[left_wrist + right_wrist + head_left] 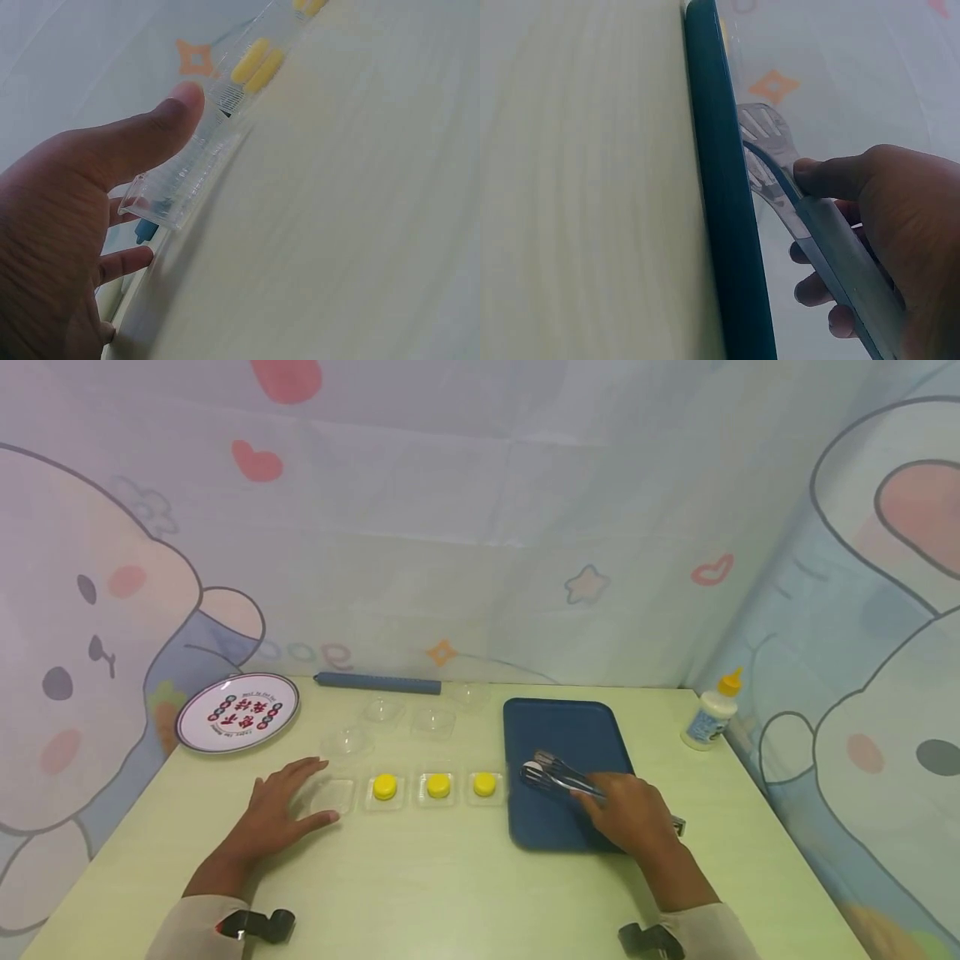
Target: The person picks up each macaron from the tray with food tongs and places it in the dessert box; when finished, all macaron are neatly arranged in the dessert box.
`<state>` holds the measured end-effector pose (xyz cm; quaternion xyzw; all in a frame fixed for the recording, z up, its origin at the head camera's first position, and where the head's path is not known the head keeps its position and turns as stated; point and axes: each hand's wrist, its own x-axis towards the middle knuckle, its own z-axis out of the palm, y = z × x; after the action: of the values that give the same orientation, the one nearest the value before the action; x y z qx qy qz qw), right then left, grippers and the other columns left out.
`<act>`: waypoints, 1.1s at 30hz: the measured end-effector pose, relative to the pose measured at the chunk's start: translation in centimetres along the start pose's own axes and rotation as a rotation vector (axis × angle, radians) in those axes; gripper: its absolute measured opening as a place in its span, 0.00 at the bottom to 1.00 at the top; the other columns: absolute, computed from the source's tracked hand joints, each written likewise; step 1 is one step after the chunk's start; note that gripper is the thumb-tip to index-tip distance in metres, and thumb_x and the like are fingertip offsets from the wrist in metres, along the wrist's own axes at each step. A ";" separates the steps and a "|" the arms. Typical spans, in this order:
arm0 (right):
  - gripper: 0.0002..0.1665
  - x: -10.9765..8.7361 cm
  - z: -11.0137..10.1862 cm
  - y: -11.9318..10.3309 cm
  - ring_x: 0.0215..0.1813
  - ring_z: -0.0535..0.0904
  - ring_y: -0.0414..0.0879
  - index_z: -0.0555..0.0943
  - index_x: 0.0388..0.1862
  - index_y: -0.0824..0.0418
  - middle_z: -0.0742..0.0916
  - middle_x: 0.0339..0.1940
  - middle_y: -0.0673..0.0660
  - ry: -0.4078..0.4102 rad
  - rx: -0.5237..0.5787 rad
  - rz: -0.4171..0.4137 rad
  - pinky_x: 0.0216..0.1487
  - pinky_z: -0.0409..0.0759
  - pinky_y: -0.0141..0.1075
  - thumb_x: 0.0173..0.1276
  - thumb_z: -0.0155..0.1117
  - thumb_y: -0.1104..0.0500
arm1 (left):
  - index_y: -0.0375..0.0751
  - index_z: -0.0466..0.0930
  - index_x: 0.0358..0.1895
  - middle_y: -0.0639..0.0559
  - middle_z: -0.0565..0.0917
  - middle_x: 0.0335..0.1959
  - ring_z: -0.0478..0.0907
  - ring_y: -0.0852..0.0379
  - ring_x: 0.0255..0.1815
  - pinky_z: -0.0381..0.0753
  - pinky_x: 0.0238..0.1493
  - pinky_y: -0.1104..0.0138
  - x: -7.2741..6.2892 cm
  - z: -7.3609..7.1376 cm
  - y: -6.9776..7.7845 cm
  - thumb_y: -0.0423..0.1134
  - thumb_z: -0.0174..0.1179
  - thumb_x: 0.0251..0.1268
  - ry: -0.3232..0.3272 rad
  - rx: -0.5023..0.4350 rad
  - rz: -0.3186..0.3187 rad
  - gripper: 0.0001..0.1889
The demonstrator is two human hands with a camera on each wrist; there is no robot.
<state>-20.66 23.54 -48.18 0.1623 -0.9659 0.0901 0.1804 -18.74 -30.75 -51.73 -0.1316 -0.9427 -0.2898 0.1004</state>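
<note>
Bottle [707,723] stands apart from tray [561,722] and tongs [836,244].

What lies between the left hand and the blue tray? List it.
In the head view, a row: a clear container nearest the left hand, then three clear containers holding yellow pieces, the last beside the blue tray.

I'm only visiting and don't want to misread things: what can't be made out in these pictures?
Head view: what the white spot at the ends of the tongs is; too small.
Head view: print on the bottle; too small.
Right wrist view: inside of the tray; hidden by its rim.
Left wrist view: farthest yellow piece; cut off by the top edge.
</note>
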 end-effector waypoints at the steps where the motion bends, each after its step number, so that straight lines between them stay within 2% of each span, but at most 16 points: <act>1: 0.22 0.0 0.0 0.0 0.43 0.93 0.58 0.92 0.54 0.58 0.96 0.48 0.60 -0.004 -0.001 0.002 0.37 0.89 0.55 0.73 0.77 0.43 | 0.46 0.71 0.79 0.34 0.72 0.80 0.66 0.24 0.79 0.47 0.70 0.12 0.0 0.0 0.0 0.54 0.78 0.63 -0.001 0.000 -0.001 0.43; 3: 0.23 0.0 0.0 -0.1 0.44 0.94 0.59 0.92 0.54 0.58 0.96 0.48 0.60 -0.013 -0.010 0.004 0.39 0.89 0.56 0.73 0.76 0.42 | 0.46 0.71 0.79 0.35 0.72 0.80 0.66 0.24 0.79 0.47 0.71 0.12 0.0 0.0 0.1 0.54 0.78 0.64 -0.002 -0.002 -0.002 0.43; 16: 0.21 0.1 -0.4 -0.6 0.37 0.92 0.57 0.93 0.50 0.58 0.96 0.41 0.59 -0.004 -0.049 -0.016 0.32 0.87 0.53 0.71 0.78 0.43 | 0.47 0.71 0.79 0.35 0.72 0.80 0.66 0.25 0.79 0.47 0.72 0.13 0.1 -0.1 0.0 0.55 0.77 0.65 -0.011 0.010 -0.004 0.42; 20: 0.21 0.1 -0.4 -0.7 0.36 0.92 0.58 0.93 0.49 0.58 0.96 0.40 0.60 0.021 -0.057 -0.029 0.32 0.87 0.53 0.71 0.78 0.43 | 0.47 0.71 0.79 0.35 0.72 0.80 0.66 0.25 0.79 0.47 0.71 0.13 0.1 -0.1 0.0 0.55 0.77 0.65 -0.012 0.020 -0.007 0.42; 24: 0.19 0.1 -0.4 -0.7 0.30 0.90 0.55 0.92 0.47 0.57 0.95 0.35 0.58 0.053 -0.056 -0.054 0.28 0.85 0.52 0.71 0.79 0.44 | 0.47 0.71 0.78 0.35 0.73 0.80 0.67 0.25 0.78 0.48 0.71 0.13 0.1 0.0 0.0 0.55 0.77 0.65 -0.011 0.024 -0.003 0.41; 30: 0.17 0.3 -0.8 -0.4 0.20 0.82 0.50 0.91 0.41 0.58 0.91 0.25 0.56 0.141 -0.064 -0.093 0.20 0.78 0.47 0.67 0.82 0.46 | 0.45 0.72 0.78 0.36 0.74 0.79 0.67 0.26 0.78 0.48 0.71 0.13 0.1 0.0 -0.1 0.54 0.76 0.67 -0.003 0.017 0.009 0.40; 33: 0.16 0.6 -0.9 -0.3 0.19 0.79 0.47 0.90 0.40 0.58 0.90 0.23 0.56 0.153 -0.065 -0.097 0.20 0.77 0.46 0.67 0.82 0.47 | 0.46 0.72 0.78 0.36 0.74 0.79 0.67 0.26 0.79 0.48 0.71 0.13 0.1 0.0 -0.1 0.54 0.76 0.67 -0.007 0.023 0.002 0.40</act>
<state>-20.73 23.29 -47.07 0.1957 -0.9427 0.0622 0.2628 -18.88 -30.83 -51.75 -0.1323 -0.9462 -0.2782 0.0988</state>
